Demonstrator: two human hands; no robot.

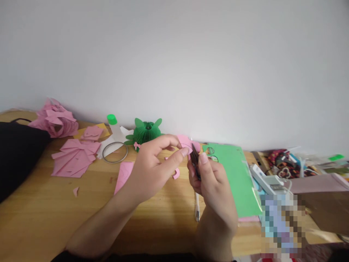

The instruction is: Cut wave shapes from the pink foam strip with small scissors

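Note:
Pinched between the thumb and fingers of my left hand (152, 167) is a small piece of pink paper (185, 141). My right hand (214, 178) is wrapped round a pair of dark scissors (195, 158), whose blades point up at the paper's edge. The scissors' handles are mostly hidden by my fingers. Below the hands, a curved pink paper scrap (176, 173) lies on the wooden table. Behind my left hand stands a green pleated paper ball (147, 134) with leaf-like flaps and a small pink bow on it.
Green sheets (234, 178) with cut-outs lie at right, beside a white pen (197, 207). A glue stick (116, 127), a metal ring (115, 152), folded pink paper (76, 156) and a pink paper bundle (56, 118) stand at left. A white power strip (263, 179) and clutter fill the far right.

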